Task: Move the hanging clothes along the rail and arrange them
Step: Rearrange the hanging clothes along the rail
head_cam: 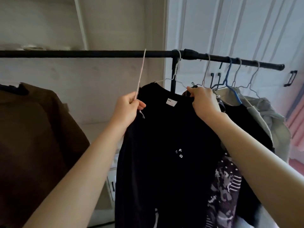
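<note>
A black rail runs across the view at head height. A black top with a white neck label hangs from it on a white wire hanger. My left hand grips a thin pink hanger that leans up against the rail, beside the top's left shoulder. My right hand pinches the top's right shoulder by the hanger's end. Behind the top hang a patterned dark garment, another black one and a beige garment on white and blue hangers.
A brown garment hangs at the far left. The rail's upright post stands behind the black top. A white wall with cupboard doors and black handles lies behind. Pink fabric shows at the right edge.
</note>
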